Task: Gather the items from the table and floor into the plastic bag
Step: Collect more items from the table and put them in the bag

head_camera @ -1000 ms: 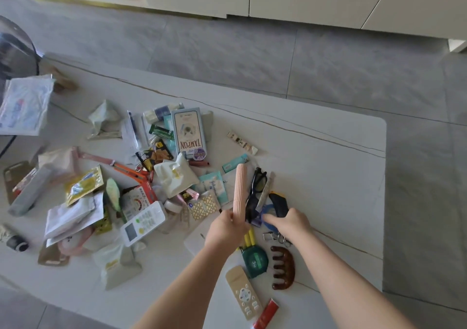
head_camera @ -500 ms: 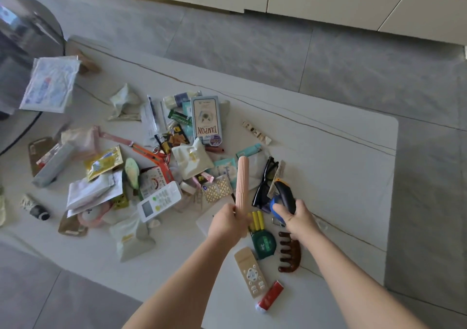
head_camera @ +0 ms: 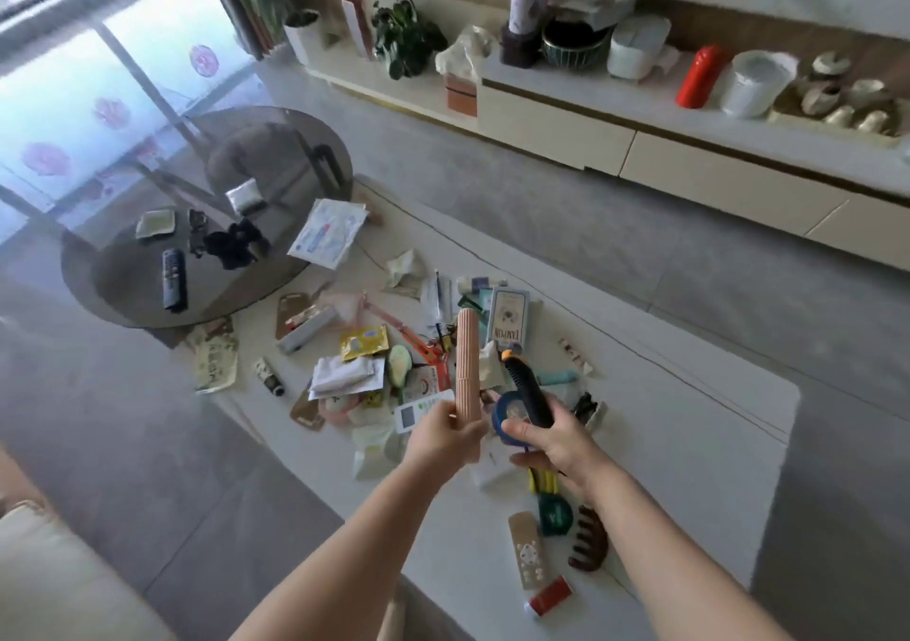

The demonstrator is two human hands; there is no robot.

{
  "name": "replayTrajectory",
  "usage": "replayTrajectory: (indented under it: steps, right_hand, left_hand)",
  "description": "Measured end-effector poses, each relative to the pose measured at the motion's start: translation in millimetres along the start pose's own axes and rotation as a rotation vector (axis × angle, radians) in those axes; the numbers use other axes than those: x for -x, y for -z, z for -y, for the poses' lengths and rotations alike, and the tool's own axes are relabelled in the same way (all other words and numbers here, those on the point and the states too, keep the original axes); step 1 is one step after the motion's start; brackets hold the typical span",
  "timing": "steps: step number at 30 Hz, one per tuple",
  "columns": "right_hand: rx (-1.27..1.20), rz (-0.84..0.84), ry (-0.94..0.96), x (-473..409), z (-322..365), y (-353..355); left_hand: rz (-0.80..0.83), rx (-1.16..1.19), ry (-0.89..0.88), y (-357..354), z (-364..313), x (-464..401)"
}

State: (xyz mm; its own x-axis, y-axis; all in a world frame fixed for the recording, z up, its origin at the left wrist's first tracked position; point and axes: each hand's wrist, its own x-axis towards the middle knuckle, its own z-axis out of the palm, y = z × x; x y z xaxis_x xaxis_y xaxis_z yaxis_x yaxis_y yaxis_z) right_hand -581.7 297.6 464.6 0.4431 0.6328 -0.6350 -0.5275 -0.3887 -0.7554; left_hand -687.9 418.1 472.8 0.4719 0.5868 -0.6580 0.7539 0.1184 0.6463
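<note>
Gripping a ribbed pink case (head_camera: 468, 369) upright, left hand (head_camera: 445, 436); right hand (head_camera: 559, 441) holds black-handled tool (head_camera: 527, 392) (blue tape roll (head_camera: 507, 414) too) above table (head_camera: 689, 443).

free: bare table (head_camera: 689, 443) right of the pile | blocked: clutter pile (head_camera: 374, 374) at centre-left | near edge: beige remote (head_camera: 528, 558), brown hair claw (head_camera: 591, 544), red tube (head_camera: 549, 601)

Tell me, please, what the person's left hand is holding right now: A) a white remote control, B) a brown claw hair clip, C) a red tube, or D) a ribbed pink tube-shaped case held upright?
D: the left hand grips the lower end of the ribbed pink case, which stands upright above the cluttered table, while the white remote, brown hair clip and red tube all lie on the tabletop.
</note>
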Motion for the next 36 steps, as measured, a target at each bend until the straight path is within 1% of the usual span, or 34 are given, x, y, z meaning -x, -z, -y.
replayTrajectory:
  steps: [4,8,11,14,17,21,27,31,36]
  right_hand:
    - [0.099,0.093,0.048,29,41,-49]
    - [0.192,0.237,0.047,49,67,-109]
    - [0.264,0.335,0.030,63,77,-165]
    - [0.395,0.414,0.022,78,80,-228]
    - [0.514,0.470,0.035,90,75,-294]
    - [0.628,0.568,0.057,112,62,-384]
    - [0.758,0.675,0.065,138,16,-515]
    - [0.834,0.738,0.030,162,-19,-585]
    - [0.985,0.857,0.028,180,-68,-656]
  left_hand:
    - [-0.108,0.137,-0.009,59,-6,49]
    - [-0.206,0.248,-0.018,119,8,97]
    - [-0.296,0.323,-0.009,167,29,132]
    - [-0.398,0.378,0.020,214,64,160]
    - [-0.448,0.455,0.038,260,103,187]
    - [-0.534,0.559,0.052,317,164,221]
    - [-0.653,0.755,0.151,383,260,268]
    - [-0.761,0.840,0.276,409,328,298]
    - [-0.878,0.988,0.381,423,399,329]
